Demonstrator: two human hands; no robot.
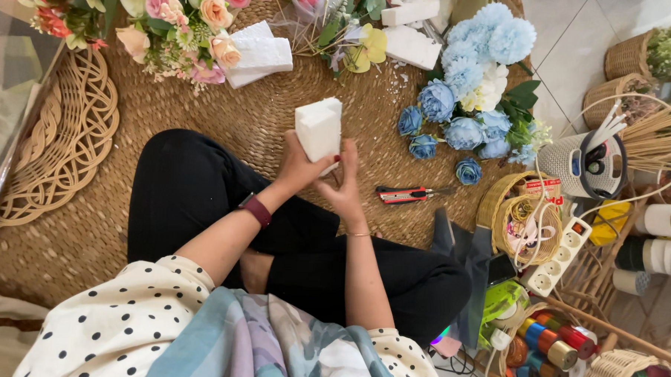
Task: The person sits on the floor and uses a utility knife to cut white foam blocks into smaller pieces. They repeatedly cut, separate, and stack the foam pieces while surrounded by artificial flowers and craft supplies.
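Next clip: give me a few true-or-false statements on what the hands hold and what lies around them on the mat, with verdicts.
1. Both hands hold one white foam block. True: the left hand and right hand grip the foam block together.
2. The cutter is in the right hand. False: the cutter lies on the woven mat, apart from both hands.
3. Blue flowers lie on the mat to the person's right. True: the blue flowers lie there.
4. The left wrist is bare. False: it wears a dark red watch.
5. No other foam is in view. False: more foam pieces lie by the pink flowers.
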